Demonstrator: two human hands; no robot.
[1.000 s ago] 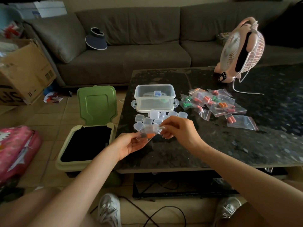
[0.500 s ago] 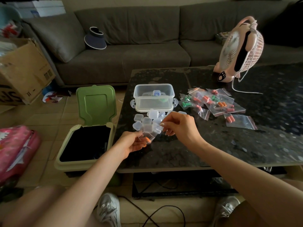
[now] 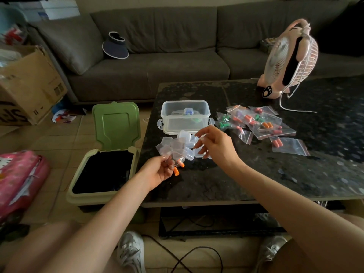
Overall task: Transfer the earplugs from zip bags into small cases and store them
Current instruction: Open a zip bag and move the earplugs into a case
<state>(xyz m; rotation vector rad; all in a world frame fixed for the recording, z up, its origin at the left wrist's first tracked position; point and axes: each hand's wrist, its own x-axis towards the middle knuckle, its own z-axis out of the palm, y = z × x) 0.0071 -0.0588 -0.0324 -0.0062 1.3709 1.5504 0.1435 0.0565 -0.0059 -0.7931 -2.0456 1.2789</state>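
Clear plastic bags [image 3: 264, 125], glossy stone table [image 3: 295, 170]

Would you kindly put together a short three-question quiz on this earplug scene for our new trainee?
1. Which hand grips the zip bag that the orange earplugs are slipping out of? A left, B right, C neither.
2. True or false: the green bin lid stands open.
3. What colour is the fan?

Key
1. A: the left hand grips it, and the right hand is apart from it.
2. True.
3. Pink.
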